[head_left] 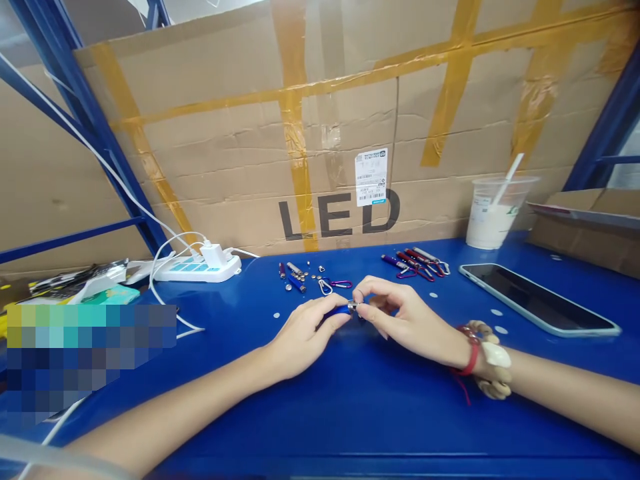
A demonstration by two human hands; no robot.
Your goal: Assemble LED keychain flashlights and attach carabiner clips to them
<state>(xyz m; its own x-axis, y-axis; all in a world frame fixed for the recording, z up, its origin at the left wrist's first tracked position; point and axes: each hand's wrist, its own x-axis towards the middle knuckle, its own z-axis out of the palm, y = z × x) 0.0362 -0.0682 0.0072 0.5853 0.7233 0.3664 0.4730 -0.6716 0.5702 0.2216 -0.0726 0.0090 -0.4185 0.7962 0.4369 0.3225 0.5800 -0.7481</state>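
My left hand (310, 330) pinches the body of a small blue keychain flashlight (341, 310) between thumb and fingers, low over the blue table. At its silver end (353, 307), the thumb and index finger of my right hand (395, 313) close on the metal piece; the fingertips partly hide it. Just beyond my hands lie loose flashlight parts: a blue tube (297, 283), a silver carabiner (325, 287), a purple carabiner (342, 284) and several tiny round pieces. Further right, several keychain flashlights with carabiners (417, 263) lie side by side.
A white power strip (200, 267) with plugged-in cables stands at the back left, near plastic packaging (100, 280). On the right are a phone (537, 299), a plastic cup with a straw (497, 217) and an open cardboard box (590, 230). A large carton (225, 167) walls off the back.
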